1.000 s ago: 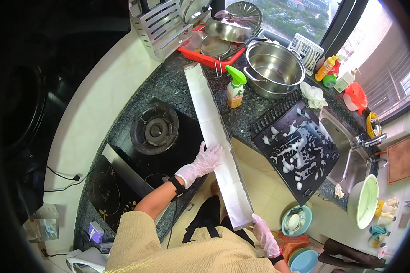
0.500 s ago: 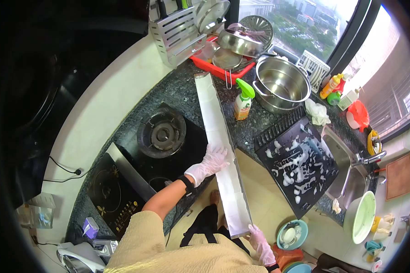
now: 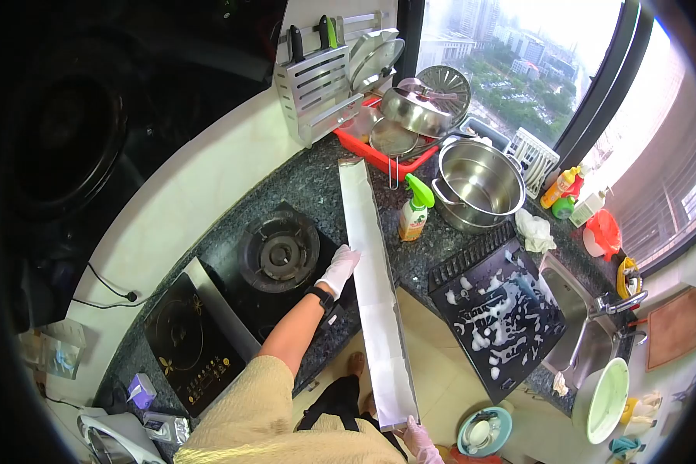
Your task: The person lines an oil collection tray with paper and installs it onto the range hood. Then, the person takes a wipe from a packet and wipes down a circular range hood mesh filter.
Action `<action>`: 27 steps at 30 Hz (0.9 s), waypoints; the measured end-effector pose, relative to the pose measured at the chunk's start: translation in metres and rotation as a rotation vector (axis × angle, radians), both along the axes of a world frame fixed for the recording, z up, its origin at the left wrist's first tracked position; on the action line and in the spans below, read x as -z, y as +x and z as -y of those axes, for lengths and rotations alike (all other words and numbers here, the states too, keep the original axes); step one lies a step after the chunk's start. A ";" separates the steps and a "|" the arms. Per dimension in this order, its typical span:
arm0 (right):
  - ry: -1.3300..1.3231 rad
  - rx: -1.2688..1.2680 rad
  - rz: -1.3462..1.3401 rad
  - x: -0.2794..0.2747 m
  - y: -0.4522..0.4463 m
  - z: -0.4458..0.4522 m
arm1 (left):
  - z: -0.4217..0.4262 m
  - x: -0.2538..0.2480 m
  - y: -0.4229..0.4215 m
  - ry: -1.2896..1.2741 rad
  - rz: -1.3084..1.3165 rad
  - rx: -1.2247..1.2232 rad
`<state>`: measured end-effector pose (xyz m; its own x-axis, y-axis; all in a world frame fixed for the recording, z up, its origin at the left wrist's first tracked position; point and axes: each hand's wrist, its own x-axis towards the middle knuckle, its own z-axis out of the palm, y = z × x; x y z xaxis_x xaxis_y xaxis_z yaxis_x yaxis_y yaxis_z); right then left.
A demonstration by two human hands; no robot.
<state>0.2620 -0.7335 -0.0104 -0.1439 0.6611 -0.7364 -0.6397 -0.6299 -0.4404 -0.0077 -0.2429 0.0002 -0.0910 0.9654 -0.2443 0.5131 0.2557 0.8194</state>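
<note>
A long, narrow panel with a whitish lining (image 3: 377, 301) lies slanted from the counter out over its front edge. My left hand (image 3: 340, 269), in a clear glove, is closed at the panel's left edge, beside the gas burner (image 3: 280, 251). At the panel's near end, my gloved right hand (image 3: 419, 442) grips the corner, partly cut off by the frame's bottom. A spray bottle with a green head (image 3: 416, 209) stands right of the panel's far part.
Foam covers a black panel (image 3: 503, 317) beside the sink (image 3: 584, 336). A steel pot (image 3: 479, 184) and a red tray (image 3: 371, 151) of cookware stand behind. An induction cooker (image 3: 185, 340) is at left, a blue basin (image 3: 504, 433) on the floor.
My left hand has moved from the panel's lined face to its left edge, and its fingers have closed. The view has shifted, showing more of the window and knife rack.
</note>
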 end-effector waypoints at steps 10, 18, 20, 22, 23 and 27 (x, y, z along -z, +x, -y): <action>0.030 -0.012 0.286 -0.005 0.012 0.000 | -0.009 0.061 0.003 -0.013 0.289 -0.102; 0.142 -0.291 0.583 -0.065 0.039 -0.022 | 0.093 -0.069 0.028 -0.198 0.448 -0.207; 0.193 -0.334 0.572 -0.085 0.040 -0.028 | 0.134 -0.081 0.025 -0.247 0.532 -0.182; 0.252 -0.346 0.555 -0.101 0.040 -0.036 | 0.173 -0.081 0.023 -0.257 0.575 -0.158; 0.300 -0.350 0.553 -0.110 0.040 -0.038 | 0.195 -0.084 0.024 -0.257 0.595 -0.145; 0.294 -0.458 0.547 -0.112 0.052 -0.041 | 0.268 -0.058 0.035 -0.415 0.795 -0.173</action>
<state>0.3144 -0.6929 0.1019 -0.1166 0.8029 -0.5846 0.0139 -0.5873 -0.8093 0.0268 -0.5109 0.0586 0.1175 0.7749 -0.6210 -0.2360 0.6292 0.7405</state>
